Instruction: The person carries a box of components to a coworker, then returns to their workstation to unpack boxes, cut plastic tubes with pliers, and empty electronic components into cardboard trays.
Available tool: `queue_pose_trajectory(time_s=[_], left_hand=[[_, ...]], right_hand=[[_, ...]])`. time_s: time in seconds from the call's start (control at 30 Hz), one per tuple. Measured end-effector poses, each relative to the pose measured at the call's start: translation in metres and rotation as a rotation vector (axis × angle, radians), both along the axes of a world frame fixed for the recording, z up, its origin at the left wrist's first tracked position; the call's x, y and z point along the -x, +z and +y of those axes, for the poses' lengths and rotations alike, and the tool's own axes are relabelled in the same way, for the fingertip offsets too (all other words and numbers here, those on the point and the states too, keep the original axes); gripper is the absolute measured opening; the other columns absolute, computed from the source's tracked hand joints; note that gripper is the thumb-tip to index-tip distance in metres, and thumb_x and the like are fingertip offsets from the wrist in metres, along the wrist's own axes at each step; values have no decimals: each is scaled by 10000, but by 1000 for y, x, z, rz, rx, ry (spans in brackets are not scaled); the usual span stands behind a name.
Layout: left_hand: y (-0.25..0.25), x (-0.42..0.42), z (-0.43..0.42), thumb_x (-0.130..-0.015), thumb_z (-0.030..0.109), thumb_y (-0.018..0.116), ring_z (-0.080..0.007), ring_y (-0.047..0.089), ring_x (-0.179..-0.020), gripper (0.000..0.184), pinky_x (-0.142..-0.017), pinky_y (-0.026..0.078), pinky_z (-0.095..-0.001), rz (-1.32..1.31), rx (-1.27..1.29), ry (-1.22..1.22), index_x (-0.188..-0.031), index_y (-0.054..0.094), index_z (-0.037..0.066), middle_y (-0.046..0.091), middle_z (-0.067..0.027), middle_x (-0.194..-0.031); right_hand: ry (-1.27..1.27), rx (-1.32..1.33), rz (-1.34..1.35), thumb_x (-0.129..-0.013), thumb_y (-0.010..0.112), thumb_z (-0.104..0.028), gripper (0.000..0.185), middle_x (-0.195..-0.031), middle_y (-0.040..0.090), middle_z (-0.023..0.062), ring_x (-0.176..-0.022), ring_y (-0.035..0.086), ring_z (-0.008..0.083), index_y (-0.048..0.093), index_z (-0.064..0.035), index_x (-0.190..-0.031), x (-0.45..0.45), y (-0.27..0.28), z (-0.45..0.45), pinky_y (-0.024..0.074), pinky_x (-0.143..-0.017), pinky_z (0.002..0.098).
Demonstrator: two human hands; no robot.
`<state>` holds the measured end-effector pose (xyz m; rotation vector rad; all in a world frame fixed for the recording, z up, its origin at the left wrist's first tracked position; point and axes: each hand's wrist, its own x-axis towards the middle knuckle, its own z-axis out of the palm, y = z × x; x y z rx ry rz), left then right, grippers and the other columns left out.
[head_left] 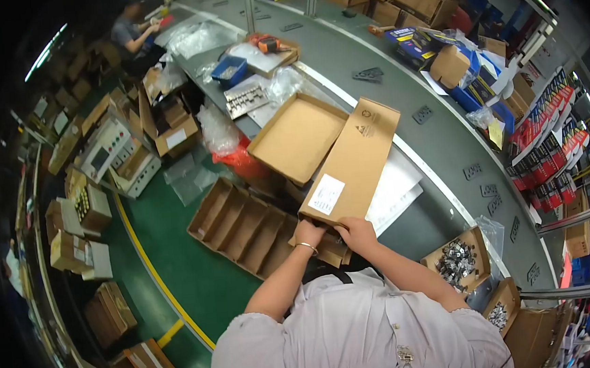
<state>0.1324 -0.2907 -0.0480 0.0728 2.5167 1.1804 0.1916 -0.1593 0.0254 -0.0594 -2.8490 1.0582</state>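
A long, flat brown cardboard box point(361, 153) with a white label and printed symbols lies in front of me, angled across the bench. My left hand point(310, 233) is closed at its near left corner, the fingertips hidden by the box end. At the near right corner my right hand point(356, 233) grips the edge, thumb toward the middle. Beside the long box, on its left, is a shallow open cardboard tray point(297, 137). White sheets point(392, 189) lie under its right side. Below my left hand stands a divided cardboard box point(233, 227) with several compartments.
A conveyor point(435, 136) carrying dark flat parts curves past on the right. Boxes of small metal parts point(456, 263) stand by my right arm. A blue bin point(229, 71) and metal pieces point(247, 100) are farther back. Another person point(135, 32) works at the far left.
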Motion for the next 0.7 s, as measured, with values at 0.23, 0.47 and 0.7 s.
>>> queue_pose_trajectory(time_s=[0.23,0.47,0.7], left_hand=[[-25,3,7,-536,505,638,-266,549,-851,630,-725,441,-326,35,113,-225,-990,545,79,560,-132,-961],[-2,14,1,-554,566,583,-254,533,-904,686,-750,434,-326,-40,242,-261,-1077,496,132,523,-117,-1048],[-25,23,18,-554,590,568,-255,523,-920,685,-728,440,-344,-11,316,-238,-1056,511,128,526,-113,-1040]], right_hand=[[-3,-1,-23,-710,528,-210,156,-691,567,102,-640,542,281,572,-60,-709,-2,-9,2,435,-565,352],[27,5,-32,-713,522,-211,160,-672,561,109,-633,540,286,563,-58,-691,13,0,-7,430,-556,364],[8,-19,-37,-703,535,-205,151,-697,572,112,-643,547,288,586,-66,-733,21,-7,2,438,-568,359]])
